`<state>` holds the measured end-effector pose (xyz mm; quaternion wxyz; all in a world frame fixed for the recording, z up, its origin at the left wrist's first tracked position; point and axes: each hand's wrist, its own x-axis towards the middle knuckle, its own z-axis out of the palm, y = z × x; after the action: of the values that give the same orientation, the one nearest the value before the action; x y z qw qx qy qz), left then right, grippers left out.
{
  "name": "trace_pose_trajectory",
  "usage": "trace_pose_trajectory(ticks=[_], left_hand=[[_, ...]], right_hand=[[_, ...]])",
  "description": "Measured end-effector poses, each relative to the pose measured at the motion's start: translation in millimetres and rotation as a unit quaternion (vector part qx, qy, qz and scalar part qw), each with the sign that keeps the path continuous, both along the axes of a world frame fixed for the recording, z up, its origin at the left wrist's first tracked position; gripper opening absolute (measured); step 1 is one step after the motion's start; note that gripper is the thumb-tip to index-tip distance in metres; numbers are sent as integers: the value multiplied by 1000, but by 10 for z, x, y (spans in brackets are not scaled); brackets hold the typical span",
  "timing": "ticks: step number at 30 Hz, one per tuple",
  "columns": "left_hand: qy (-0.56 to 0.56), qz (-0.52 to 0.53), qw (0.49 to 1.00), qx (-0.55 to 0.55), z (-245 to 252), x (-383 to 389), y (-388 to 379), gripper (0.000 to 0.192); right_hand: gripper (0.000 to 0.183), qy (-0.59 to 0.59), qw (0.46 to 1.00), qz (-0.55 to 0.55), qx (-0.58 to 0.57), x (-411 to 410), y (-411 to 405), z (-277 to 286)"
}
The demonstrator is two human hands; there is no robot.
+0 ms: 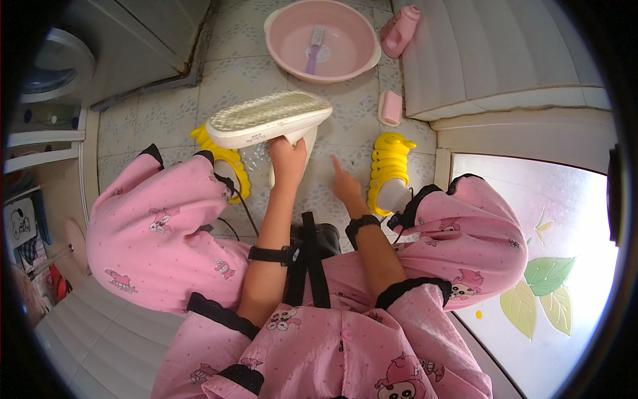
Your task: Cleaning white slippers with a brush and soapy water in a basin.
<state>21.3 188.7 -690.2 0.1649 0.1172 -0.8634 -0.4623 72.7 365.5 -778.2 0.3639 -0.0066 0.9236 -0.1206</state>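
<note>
My left hand (287,162) grips a white slipper (266,119) by its strap, its textured sole turned up and a line of writing along its side. Behind and below that hand is another white piece (307,158), probably a second slipper, mostly hidden. My right hand (347,182) holds nothing; its index finger points forward over the tiled floor (344,134) and the other fingers are curled. A wet, bubbly patch (256,155) shows on the floor left of my left hand.
Ahead stands a pink basin (344,55) with a purple-handled brush (314,52) inside. Beside it are a pink bottle (400,31) and a pink soap bar (392,108) on a dish. My feet wear yellow slippers (389,164). A washing machine (57,65) is at left, a frosted glass door (538,239) at right.
</note>
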Motion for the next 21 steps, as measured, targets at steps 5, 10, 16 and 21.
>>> trace_pose_trajectory(ticks=[5, 10, 16, 21], left_hand=[[-69, -37, 988, 132, 172, -60, 108, 26], [-119, -42, 933, 337, 522, -137, 151, 34], [-56, -66, 752, 654, 546, -170, 119, 42], [-69, -115, 590, 796, 509, -157, 43, 44]], right_hand=[[50, 143, 827, -446, -312, -508, 40, -77], [40, 147, 673, -512, -514, -907, 363, 285], [39, 211, 578, -475, -630, -1141, -14, 1292], [23, 336, 709, -336, -522, -1126, -281, 1609]])
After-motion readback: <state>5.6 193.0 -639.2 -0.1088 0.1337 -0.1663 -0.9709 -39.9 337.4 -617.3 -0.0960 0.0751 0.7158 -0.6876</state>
